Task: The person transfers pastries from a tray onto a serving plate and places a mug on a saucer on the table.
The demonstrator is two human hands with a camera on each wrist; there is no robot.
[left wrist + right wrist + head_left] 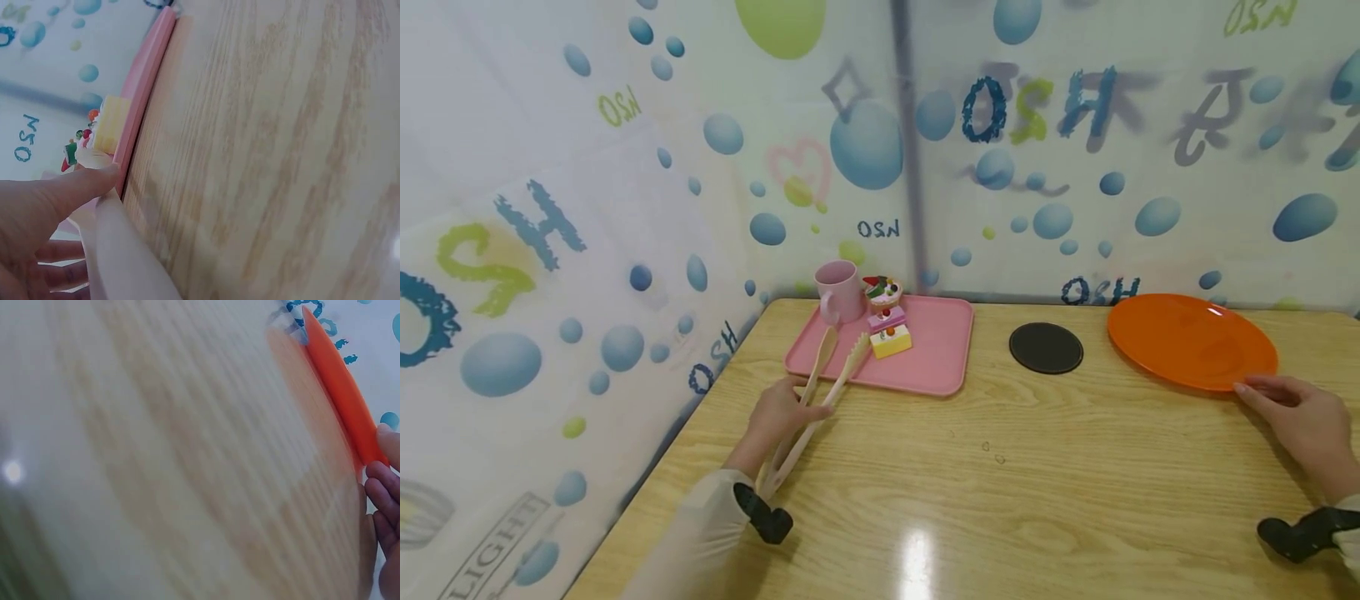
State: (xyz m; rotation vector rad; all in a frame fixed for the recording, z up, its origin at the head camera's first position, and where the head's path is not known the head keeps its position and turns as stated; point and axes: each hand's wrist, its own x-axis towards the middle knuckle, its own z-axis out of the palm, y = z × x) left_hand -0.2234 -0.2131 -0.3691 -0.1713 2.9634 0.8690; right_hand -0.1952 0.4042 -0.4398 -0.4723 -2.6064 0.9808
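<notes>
My left hand (781,412) grips a pair of pale tongs (796,446), thumb on one arm and fingers around the other. The tongs' tips reach over the near edge of a pink tray (937,358), close to a yellow toy cake slice (892,342). At the far right, my right hand (1303,417) pinches the near right rim of an orange plate (1191,342). In the right wrist view, the thumb (386,440) lies on top of the rim and the fingertips sit under it.
On the tray a pink mug (839,292) stands beside a purple toy cake slice (887,317) and a toy dessert with fruit on top (883,292). A round black coaster (1046,347) lies between tray and plate. A printed curtain (1037,192) hangs behind the wooden table (1000,517).
</notes>
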